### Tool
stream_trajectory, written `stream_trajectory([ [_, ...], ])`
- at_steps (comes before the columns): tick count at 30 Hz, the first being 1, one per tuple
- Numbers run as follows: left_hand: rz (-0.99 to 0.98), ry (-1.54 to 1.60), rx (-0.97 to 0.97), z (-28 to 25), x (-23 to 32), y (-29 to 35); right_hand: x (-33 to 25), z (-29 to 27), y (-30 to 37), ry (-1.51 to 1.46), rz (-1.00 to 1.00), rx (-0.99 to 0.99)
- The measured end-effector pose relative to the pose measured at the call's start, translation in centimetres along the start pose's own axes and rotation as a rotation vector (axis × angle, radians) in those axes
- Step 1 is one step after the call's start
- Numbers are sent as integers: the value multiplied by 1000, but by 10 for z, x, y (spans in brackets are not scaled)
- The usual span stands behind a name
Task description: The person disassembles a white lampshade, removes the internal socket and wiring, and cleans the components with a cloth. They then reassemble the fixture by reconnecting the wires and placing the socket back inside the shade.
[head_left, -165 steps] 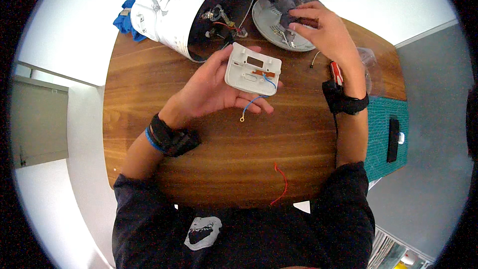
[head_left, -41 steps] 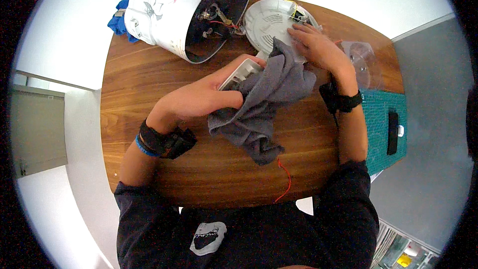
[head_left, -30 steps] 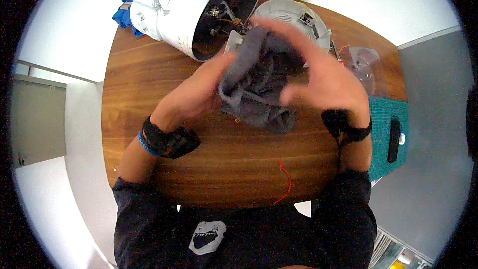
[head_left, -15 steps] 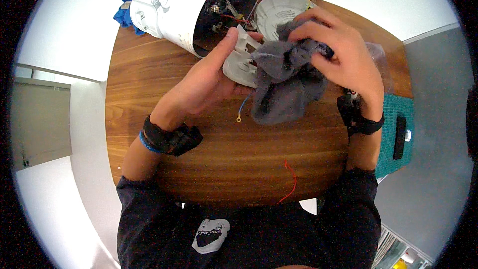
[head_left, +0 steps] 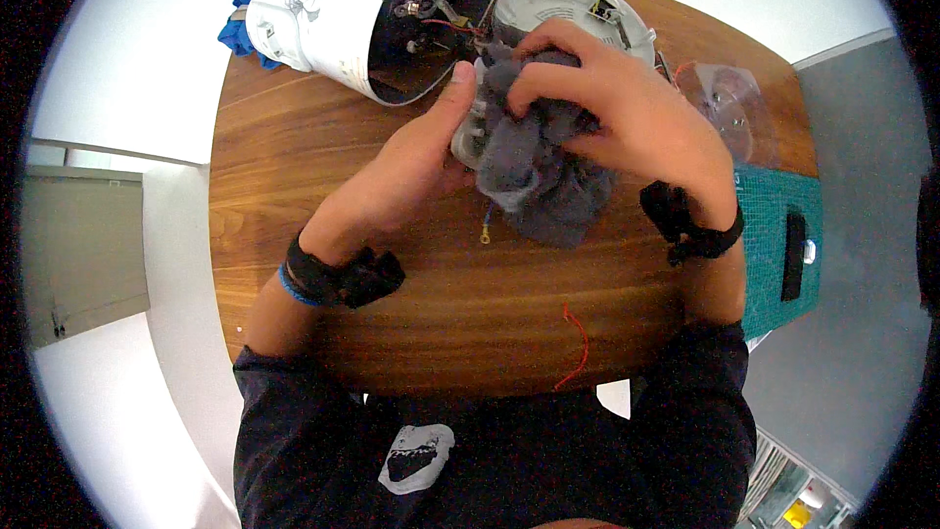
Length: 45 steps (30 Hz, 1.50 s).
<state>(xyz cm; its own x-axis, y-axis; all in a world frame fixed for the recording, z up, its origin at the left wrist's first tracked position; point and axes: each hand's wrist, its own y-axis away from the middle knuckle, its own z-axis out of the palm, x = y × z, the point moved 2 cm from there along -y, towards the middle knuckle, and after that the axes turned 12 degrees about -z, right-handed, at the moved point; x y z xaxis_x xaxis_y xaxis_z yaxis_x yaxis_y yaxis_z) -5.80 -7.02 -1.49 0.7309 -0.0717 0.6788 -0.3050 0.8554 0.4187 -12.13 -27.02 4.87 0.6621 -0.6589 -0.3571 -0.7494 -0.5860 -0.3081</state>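
Note:
My left hand (head_left: pixel 421 152) grips a pale grey moulded plastic part (head_left: pixel 469 140) by its left side, thumb on top. Bunched in my right hand (head_left: pixel 627 103) is a dark grey cloth (head_left: pixel 563 201), pressed against the part and covering most of it. Below the cloth hangs a short blue wire with a brass ring terminal (head_left: pixel 486 233); its upper end is hidden. Just beyond my hands, a white flower-printed housing (head_left: pixel 328 24) lies on its side, its open end showing metal fittings and wires.
Behind my right hand lies a round pale grey plastic cover (head_left: pixel 524 10). A clear plastic bag or tray with small pieces (head_left: pixel 729 108) and a green cutting mat (head_left: pixel 769 279) bearing a black bar (head_left: pixel 794 255) are at right. A red wire (head_left: pixel 586 348) lies near the front edge; blue cloth (head_left: pixel 235 36) at far left.
My right hand has moved left with the cloth, over the plastic part, which is now mostly covered. The view has shifted slightly.

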Motion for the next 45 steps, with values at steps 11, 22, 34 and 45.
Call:
stream_trajectory([
  [11,127,-297,130,-4,10,-1,2,-16,3,68,-194,185],
  [22,74,-143,35,-14,9,-8,6,-6,10,138,-25,-30],
  [34,91,-172,103,-15,2,-9,6,1,5,175,-104,121],
  [45,25,-307,136,-14,2,-7,1,-5,6,236,-149,104],
])
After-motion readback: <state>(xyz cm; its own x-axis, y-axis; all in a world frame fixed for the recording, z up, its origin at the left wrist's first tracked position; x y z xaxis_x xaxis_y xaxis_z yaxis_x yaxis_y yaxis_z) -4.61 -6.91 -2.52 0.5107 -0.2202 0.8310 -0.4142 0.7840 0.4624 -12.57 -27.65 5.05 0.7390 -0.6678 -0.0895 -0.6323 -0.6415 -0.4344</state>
